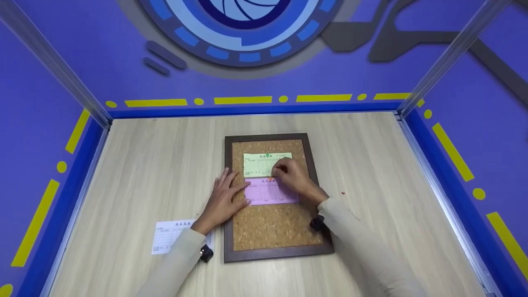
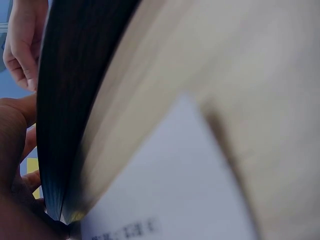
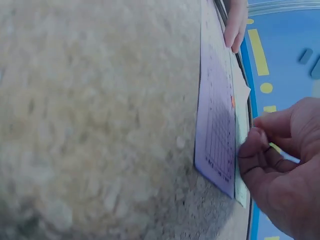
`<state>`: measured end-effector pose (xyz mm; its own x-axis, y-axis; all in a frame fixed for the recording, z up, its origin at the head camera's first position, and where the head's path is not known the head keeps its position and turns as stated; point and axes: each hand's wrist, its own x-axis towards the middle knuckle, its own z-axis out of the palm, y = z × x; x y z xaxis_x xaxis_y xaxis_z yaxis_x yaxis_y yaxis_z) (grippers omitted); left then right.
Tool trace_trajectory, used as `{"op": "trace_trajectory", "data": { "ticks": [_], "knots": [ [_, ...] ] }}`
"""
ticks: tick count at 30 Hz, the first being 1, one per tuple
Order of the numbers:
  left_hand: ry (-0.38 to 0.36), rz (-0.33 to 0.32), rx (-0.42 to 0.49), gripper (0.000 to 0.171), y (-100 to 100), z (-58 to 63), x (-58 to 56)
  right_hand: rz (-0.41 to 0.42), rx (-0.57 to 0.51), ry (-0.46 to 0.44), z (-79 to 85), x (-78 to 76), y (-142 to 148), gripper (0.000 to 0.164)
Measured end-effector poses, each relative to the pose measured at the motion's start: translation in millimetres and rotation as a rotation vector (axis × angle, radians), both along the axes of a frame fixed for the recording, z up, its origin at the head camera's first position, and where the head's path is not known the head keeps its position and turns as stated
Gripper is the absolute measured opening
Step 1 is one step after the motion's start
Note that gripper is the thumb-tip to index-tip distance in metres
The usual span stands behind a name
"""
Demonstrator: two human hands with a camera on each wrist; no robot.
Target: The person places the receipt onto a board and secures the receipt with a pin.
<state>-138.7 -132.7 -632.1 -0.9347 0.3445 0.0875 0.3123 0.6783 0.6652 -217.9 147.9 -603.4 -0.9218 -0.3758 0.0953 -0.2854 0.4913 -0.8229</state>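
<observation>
A dark-framed cork board (image 1: 264,231) lies on the table with a green slip (image 1: 255,165) above a purple slip (image 1: 268,194). A green pushpin (image 1: 267,155) sits at the green slip's top edge, and an orange pushpin (image 1: 270,179) at the purple slip's top. My left hand (image 1: 222,200) spreads over the board's left frame, with thumb and a finger touching the purple slip's left edge. My right hand (image 1: 292,175) is over the green slip's lower right, fingers curled and fingertips close together; nothing shows between them in the right wrist view.
A white printed slip (image 1: 171,237) lies on the table left of the board, partly under my left forearm. A small red object (image 1: 343,193) lies right of the board. Blue-purple panels (image 1: 144,88) wall in the table's back and sides.
</observation>
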Motion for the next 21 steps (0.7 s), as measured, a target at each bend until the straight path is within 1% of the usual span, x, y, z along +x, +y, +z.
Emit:
{"op": "trace_trajectory", "data": {
  "ticks": [3, 5, 7, 12, 15, 21],
  "knots": [
    [0.006, -0.008, -0.001, 0.057, 0.2, -0.3, -0.3, 0.063, 0.019, 0.062, -0.5, -1.2, 2.6, 0.006],
    [0.010, -0.010, -0.003, 0.057, -0.1, -0.8, -0.6, 0.110, 0.064, 0.107, -0.7, -1.7, 3.1, 0.004],
    [0.013, -0.010, -0.003, 0.057, -0.5, -1.2, -0.8, 0.137, 0.115, 0.144, -1.5, -2.1, 3.6, 0.002],
    [0.027, -0.010, 0.002, 0.056, -0.8, -1.9, -1.1, 0.162, 0.172, 0.187, -4.1, -2.5, 7.8, 0.003],
    [0.033, -0.009, 0.000, 0.056, -1.1, -1.5, -0.8, 0.171, 0.185, 0.212, -6.1, -2.9, 10.2, 0.005],
    [0.026, -0.008, 0.004, 0.056, -0.7, -0.8, -0.6, 0.173, 0.190, 0.232, -9.5, -2.1, 10.7, 0.005]
  ]
}}
